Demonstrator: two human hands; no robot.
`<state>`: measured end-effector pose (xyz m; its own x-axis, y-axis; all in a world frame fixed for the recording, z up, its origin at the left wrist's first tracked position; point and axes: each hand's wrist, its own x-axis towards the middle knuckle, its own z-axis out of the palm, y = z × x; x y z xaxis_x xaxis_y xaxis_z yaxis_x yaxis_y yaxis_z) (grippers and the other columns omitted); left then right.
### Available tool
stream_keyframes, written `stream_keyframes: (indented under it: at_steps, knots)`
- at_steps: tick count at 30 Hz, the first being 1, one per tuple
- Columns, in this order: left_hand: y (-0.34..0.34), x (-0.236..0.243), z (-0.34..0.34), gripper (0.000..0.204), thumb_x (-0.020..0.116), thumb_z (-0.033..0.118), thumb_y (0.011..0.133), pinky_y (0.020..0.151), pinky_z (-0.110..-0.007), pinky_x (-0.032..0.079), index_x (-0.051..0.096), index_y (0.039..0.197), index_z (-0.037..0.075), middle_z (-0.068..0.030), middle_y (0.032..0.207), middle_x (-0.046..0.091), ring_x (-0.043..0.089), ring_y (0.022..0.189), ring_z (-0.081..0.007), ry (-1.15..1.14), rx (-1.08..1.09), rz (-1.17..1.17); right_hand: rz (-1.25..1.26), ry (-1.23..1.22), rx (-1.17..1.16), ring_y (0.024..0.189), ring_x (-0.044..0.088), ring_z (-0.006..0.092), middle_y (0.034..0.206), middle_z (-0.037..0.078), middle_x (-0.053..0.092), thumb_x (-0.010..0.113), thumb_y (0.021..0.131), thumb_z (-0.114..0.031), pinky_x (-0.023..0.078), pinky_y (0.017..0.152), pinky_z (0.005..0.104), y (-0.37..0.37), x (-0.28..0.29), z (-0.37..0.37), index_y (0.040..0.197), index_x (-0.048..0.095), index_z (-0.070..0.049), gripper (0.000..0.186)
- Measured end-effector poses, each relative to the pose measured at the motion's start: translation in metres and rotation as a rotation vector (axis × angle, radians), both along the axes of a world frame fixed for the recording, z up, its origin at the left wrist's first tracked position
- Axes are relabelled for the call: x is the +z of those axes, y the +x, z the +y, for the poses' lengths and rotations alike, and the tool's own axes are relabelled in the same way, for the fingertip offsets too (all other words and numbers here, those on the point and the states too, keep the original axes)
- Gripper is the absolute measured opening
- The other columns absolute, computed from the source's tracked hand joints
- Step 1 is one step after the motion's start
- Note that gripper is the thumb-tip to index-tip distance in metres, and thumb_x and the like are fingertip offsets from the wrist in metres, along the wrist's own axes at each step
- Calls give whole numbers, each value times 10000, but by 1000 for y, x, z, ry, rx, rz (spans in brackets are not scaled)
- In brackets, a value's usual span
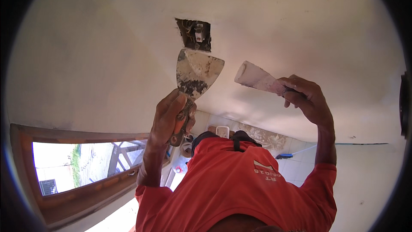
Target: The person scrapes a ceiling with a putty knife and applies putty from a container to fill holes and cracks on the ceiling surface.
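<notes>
A: Report the left hand (pixel 166 114) and its tool

B: The left fingers are closed around the handle of the wide putty knife (pixel 199 71). The blade stands above the fingers, broad edge uppermost, with pale and dark residue on its face

A: Specify the state of the right hand (pixel 308 96)

B: The right fingers grip the narrow putty knife (pixel 259 78) near the base of its blade (the handle is largely hidden by the hand). The blade extends leftward from the fingertips, tilted slightly upward, and is coated with whitish material. The two tools are apart

A: Locate the opening relative to the fingers

B: The rectangular opening (pixel 189 28) lies above the left fingers, in the pale wall (pixel 266 25), just beyond the wide blade's edge. A white fitting (pixel 199 34) and some wires sit inside it. Contact between blade and wall cannot be determined

A: List the items below the fingers

B: Below the left fingers, toward the left: a window frame (pixel 86 192), brown. Below and between both hands: the red shirt (pixel 231 180) of the wearer
</notes>
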<state>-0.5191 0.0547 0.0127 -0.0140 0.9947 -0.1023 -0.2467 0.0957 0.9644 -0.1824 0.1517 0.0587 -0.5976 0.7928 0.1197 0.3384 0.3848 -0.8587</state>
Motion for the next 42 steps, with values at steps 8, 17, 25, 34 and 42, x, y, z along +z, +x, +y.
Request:
stream_keyframes:
  at_steps: [8,17,25,34,42]
  knots:
    - [-15,-44,0,318,481,312,1015,423,-268,452,528,1054,0,-111,773,599,567,489,-172,28,-49,-199,335,-362,-16,764,638,144,985,101,691,547,916,-63,477,599,255,9,-6,-6,1229,599,11,326]
    - [-14,-64,-3,319,481,313,1017,498,-286,464,513,1042,-3,-114,776,581,558,540,-177,32,-77,-248,431,-59,-93,724,552,144,950,80,541,492,960,-7,481,611,293,0,32,-16,1278,565,50,330]
    - [-24,-81,3,290,492,270,1003,504,-307,478,515,1039,-17,-125,783,583,570,556,-191,37,-109,-306,-40,982,-481,763,477,174,929,74,485,604,839,97,435,649,258,-22,84,-9,1403,543,-128,610]
    - [-37,-103,24,292,497,264,994,510,-317,484,510,1023,-26,-137,793,592,577,563,-207,49,-244,-236,-257,1371,-857,654,461,173,864,64,426,633,826,93,456,584,283,-33,125,0,1400,555,-186,643]
    - [-65,-236,69,330,552,450,983,463,-353,492,544,1078,133,-32,686,575,541,494,-187,-253,-290,-597,-244,1304,-809,651,564,185,852,58,520,662,804,41,509,532,330,-41,91,-3,1442,485,-154,690]
